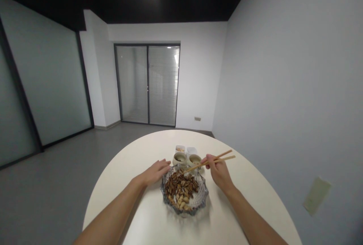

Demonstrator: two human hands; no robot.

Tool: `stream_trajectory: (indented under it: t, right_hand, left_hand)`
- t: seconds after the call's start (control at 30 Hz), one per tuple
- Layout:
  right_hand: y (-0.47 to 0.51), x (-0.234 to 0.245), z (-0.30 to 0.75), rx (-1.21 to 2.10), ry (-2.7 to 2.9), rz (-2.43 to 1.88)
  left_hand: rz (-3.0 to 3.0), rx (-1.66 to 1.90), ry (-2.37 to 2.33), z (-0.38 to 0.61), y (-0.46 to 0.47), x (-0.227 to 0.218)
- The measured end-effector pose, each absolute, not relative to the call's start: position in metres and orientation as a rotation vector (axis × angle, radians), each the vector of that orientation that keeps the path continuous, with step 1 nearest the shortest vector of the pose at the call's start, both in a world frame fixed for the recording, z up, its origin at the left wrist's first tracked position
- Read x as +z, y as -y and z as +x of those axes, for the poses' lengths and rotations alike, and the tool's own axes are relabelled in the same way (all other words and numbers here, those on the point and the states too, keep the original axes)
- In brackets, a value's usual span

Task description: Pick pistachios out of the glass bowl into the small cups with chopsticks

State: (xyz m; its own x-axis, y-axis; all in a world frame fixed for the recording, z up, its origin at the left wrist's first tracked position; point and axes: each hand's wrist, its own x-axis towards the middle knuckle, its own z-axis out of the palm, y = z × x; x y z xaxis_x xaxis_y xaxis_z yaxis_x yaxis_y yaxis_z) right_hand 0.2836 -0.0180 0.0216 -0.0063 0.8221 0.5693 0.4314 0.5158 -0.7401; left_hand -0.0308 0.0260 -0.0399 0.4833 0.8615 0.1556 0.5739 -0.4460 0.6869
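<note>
A scalloped glass bowl (202, 196) stands on the round table, holding dark elongated nuts or seeds (178, 182) and paler nuts (181, 199) toward its near side. My right hand (218, 171) grips a pair of wooden chopsticks (224, 158), whose tips reach down to the dark pieces at the bowl's far side. Whether the tips pinch anything is too small to tell. My left hand (157, 171) lies with fingers stretched out, the fingertips by the bowl's far left rim. Just behind the bowl sit two round pots, a left pot (179, 158) and a right pot (195, 160).
Behind the pots are two small white dishes; the left dish (180, 149) has pale pieces in it, and the right dish (192, 150) is beside it. The cream table (136, 214) has a curved edge. A white wall (283, 86) rises close on the right.
</note>
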Motion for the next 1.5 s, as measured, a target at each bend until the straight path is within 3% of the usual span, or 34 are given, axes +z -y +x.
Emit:
stream_trajectory:
  t: [1.27,1.5]
  right_hand:
    - [0.010,0.016,0.294,0.473,1.706,-1.122]
    - [0.009,0.015,0.313,0.779,1.718,-1.097]
  left_hand:
    - [2.174,0.654,-1.189,-0.031,-0.030,-0.044]
    - [2.201,0.624,-1.201,-0.030,-0.027,-0.039]
